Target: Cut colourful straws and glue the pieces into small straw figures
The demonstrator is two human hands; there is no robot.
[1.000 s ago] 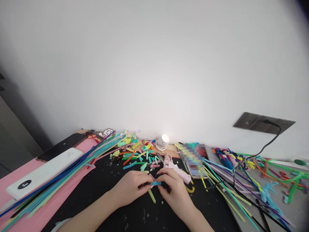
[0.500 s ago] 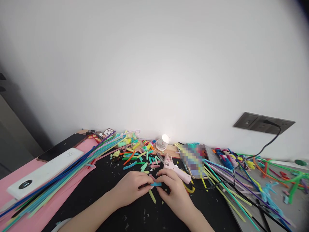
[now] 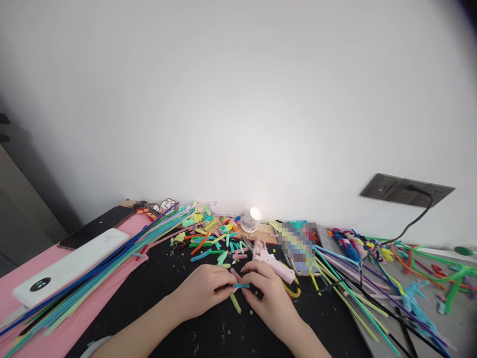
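My left hand (image 3: pixel 203 290) and my right hand (image 3: pixel 266 293) meet over the black mat (image 3: pixel 179 303), both pinched on a short blue pipe-cleaner piece (image 3: pixel 241 286) held level between their fingertips. A pink piece (image 3: pixel 235 274) and a light green piece (image 3: pixel 234 302) stick out above and below it; whether they are joined to it I cannot tell. A pink glue gun (image 3: pixel 272 262) lies just behind my right hand.
Several cut coloured pieces (image 3: pixel 214 238) litter the mat behind my hands. Long pipe cleaners (image 3: pixel 93 278) fan across a pink sheet at left, beside a white power bank (image 3: pixel 70 266) and a phone (image 3: pixel 95 226). More stems (image 3: pixel 372 293) and a black cable (image 3: pixel 410 223) lie right. A paper cup (image 3: pixel 251 219) rests by the wall.
My hands have stayed in place; the fingertips shifted slightly on the blue piece, which now looks a little thinner and lower.
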